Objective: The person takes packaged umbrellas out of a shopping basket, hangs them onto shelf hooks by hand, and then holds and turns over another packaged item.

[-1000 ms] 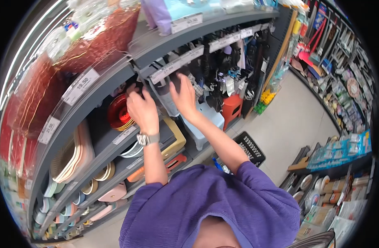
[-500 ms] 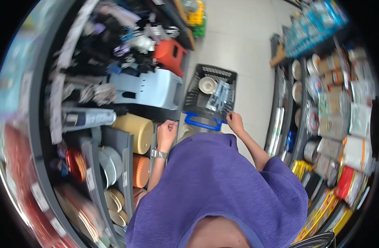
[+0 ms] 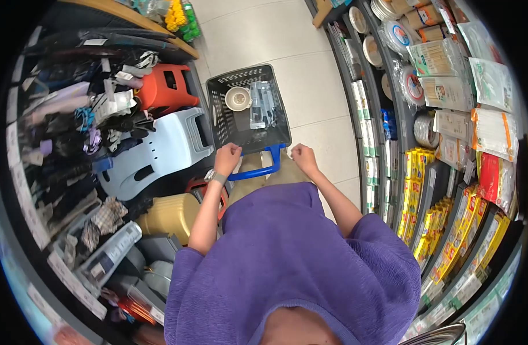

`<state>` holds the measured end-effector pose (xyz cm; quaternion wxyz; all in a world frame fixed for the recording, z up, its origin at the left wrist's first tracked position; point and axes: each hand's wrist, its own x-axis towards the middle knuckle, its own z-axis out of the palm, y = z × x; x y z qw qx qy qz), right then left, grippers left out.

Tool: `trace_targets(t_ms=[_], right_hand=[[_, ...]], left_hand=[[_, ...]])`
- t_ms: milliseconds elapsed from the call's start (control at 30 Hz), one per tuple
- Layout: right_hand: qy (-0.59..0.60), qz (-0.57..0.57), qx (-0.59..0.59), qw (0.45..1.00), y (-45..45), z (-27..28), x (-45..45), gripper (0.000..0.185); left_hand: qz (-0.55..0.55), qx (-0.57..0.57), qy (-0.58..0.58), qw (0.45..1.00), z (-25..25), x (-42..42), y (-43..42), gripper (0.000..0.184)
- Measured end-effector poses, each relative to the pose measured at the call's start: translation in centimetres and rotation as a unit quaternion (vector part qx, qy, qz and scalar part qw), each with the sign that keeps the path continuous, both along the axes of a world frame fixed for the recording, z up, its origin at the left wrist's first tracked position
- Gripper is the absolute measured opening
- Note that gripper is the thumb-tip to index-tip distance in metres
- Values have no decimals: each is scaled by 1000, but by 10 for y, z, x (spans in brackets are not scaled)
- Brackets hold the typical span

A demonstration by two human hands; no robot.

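A black plastic shopping basket [image 3: 281, 109] with a blue handle [image 3: 253, 173] is in front of me in the head view. In it are a pale round bowl or cup [image 3: 238, 99] and a clear package [image 3: 263, 106] with light-blue parts. My left hand [image 3: 227, 160], at the near left corner of the basket, has its fingers curled together. My right hand [image 3: 304, 159] is beside the near right corner, close to the handle's end, fingers also bent in. Nothing shows in either hand. Whether they touch the basket I cannot tell.
To my left, shelves hold a light-blue plastic stool [image 3: 154, 155], an orange-red stool [image 3: 167, 89] and a gold-coloured tub [image 3: 170, 217]. On the right, shelves carry yellow packs [image 3: 414, 184] and bagged wooden sticks [image 3: 436, 57]. A pale tiled floor [image 3: 310, 115] lies between them.
The view has turned, so basket and left shelves appear further left and at another angle. My left hand has come from beside the shelf to the basket corner. My right hand stays near the basket.
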<state>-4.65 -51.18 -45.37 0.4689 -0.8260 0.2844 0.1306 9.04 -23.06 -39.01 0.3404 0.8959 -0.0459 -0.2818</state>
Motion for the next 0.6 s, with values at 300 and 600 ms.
trace_targets(t_ms=[300,600], right_hand=[[25,41,32,998,87,-55,101,15],[233,31,-120,965,122,-231,149,16]], left_hand=[[-37,-14,196,980,-187,16,2,28],[3,55,215,975,-357,36,16,27]])
